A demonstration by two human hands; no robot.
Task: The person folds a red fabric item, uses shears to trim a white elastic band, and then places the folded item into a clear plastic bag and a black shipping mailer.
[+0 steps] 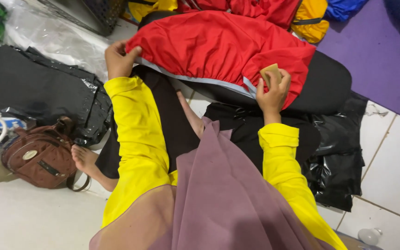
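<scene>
Red fabric: the red garment (218,46) is lying across the person's lap, upper centre of the frame, grey hem facing the body.
Left hand: the left hand (119,58) is pinching the garment's left edge, fingers closed on the cloth.
Right hand: the right hand (271,90) is pressing a small tan block (271,72) against the garment's right end, fingers wrapped around it.
Technique: judged best, the left hand is keeping the cloth taut while the block is travelling flat along the hem.
Surroundings: brown bag (40,155) at lower left; black plastic sheet (336,162) at right.
</scene>
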